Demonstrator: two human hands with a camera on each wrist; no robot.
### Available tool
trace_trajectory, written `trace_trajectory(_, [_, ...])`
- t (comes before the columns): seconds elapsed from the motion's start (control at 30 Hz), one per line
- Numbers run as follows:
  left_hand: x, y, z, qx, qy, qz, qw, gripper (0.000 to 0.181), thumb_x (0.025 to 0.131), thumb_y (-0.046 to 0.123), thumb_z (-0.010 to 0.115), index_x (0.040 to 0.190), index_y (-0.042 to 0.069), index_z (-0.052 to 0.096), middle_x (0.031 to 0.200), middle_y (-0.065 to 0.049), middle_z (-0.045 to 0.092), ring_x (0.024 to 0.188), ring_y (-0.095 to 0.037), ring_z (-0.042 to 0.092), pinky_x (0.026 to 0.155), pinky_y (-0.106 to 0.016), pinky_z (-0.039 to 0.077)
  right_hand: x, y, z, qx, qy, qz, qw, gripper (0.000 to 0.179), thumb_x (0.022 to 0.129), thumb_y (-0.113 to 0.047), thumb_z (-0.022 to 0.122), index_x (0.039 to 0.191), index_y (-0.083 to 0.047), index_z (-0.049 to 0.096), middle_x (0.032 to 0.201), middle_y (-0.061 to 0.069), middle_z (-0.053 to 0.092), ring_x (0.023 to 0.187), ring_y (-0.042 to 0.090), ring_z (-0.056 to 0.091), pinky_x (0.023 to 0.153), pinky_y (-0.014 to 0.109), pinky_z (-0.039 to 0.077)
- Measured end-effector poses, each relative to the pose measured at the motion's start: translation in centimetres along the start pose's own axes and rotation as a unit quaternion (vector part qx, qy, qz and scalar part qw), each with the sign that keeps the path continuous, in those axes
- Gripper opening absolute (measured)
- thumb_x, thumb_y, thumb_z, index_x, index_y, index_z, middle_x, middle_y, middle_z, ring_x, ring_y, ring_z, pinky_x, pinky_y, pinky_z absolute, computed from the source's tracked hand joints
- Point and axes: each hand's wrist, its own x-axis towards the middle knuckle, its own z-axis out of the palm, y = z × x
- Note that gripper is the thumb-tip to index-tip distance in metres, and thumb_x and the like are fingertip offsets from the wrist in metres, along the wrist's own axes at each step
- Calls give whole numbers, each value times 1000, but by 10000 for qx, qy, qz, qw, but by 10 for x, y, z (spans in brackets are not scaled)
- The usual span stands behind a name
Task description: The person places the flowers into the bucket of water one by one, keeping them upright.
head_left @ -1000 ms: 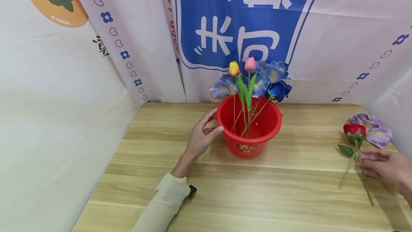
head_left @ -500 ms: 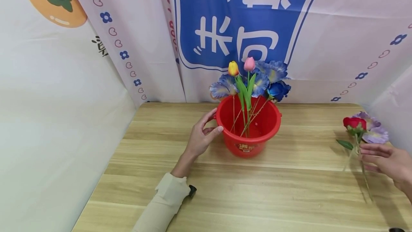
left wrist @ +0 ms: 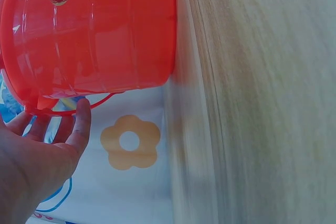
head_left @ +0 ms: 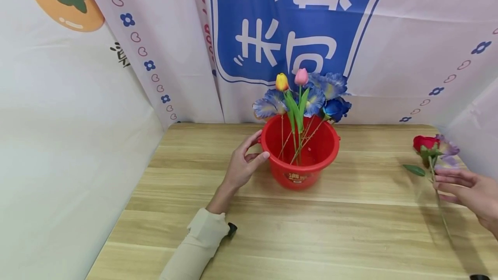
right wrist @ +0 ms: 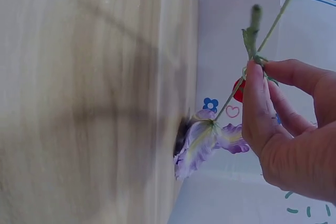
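A red plastic bucket (head_left: 299, 180) stands upright on the wooden table. My left hand (head_left: 241, 167) holds its left side at the rim, thumb toward the near side and fingers beside the handle lug. In the left wrist view the fingertips (left wrist: 83, 106) meet the thin handle just below the rim. At the right end of the table my right hand (head_left: 468, 191) pinches flower stems between thumb and fingers. A red rose (head_left: 426, 144) with a green leaf is in that pinch, mostly behind the fingers in the right wrist view. A purple flower (right wrist: 202, 142) hangs from a stem running through the same fingers.
Inside the bucket lean a yellow tulip (head_left: 282, 82), a pink tulip (head_left: 301, 77), a blue rose (head_left: 336, 109) and several blue-violet flowers (head_left: 270, 105). A printed cloth (head_left: 389, 55) forms the wall behind the table (head_left: 311, 237), with cloth at both sides.
My right hand has shifted slightly and the flowers in it have turned; the rose now overlaps more of the purple flower, and the stems have swung rightward. My left hand and the bucket stay put.
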Motion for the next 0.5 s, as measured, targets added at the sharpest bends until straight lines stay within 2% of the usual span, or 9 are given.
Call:
trace_trajectory(0.03, [0,0,0,2,2,3,10000,67,100,13,75,161,16,50,156,-9,59,144,-31,56,100,-36,64,1,0,0,221,-176,-109,9995,59,109,17,25,141,-8,68,134,-1,77,118,8,75,86,21,64])
trace_trajectory(0.07, [0,1,0,14,3,1,10000,67,100,12,75,161,17,49,156,-9,59,143,-31,56,100,-36,64,2,-1,1,232,-124,-88,9996,57,110,16,26,140,-8,68,132,-1,77,117,8,75,86,21,64])
trace_trajectory(0.13, [0,1,0,31,7,-5,10000,67,100,12,75,161,17,50,156,-9,59,143,-31,56,100,-38,64,3,-3,5,101,235,88,9996,57,108,18,32,135,-13,73,125,-3,80,111,5,76,80,21,64])
trace_trajectory(0.2, [0,0,0,40,10,-7,10000,67,100,12,75,161,17,50,156,-9,59,143,-31,56,101,-41,64,5,-6,11,-435,741,338,9957,56,107,18,39,127,-20,76,117,-8,81,102,3,77,75,20,64])
trace_trajectory(0.27, [0,0,0,47,14,-6,10000,67,100,12,75,161,17,50,155,-9,59,143,-31,56,101,-43,64,7,-10,17,-1195,1298,738,9815,56,106,16,47,119,-30,77,107,-16,80,93,-1,76,69,19,63])
trace_trajectory(0.37, [0,0,0,39,19,10,10000,67,100,12,75,161,16,50,156,-9,59,143,-31,56,100,-42,64,11,-15,25,-2205,1873,1388,9471,54,104,10,59,108,-42,72,97,-26,74,83,-6,72,63,18,61])
trace_trajectory(0.4, [-1,0,0,38,20,13,10000,67,100,13,75,161,16,50,156,-9,59,143,-31,56,100,-41,64,12,-15,26,-2428,1962,1532,9376,53,103,9,61,106,-44,71,95,-27,73,81,-7,71,62,18,61])
trace_trajectory(0.5, [-1,0,0,41,11,16,10000,67,100,13,75,161,16,49,156,-9,58,144,-32,56,99,-36,64,14,-17,29,-2833,2059,1691,9213,52,103,7,63,105,-45,67,94,-29,70,81,-8,70,63,19,62])
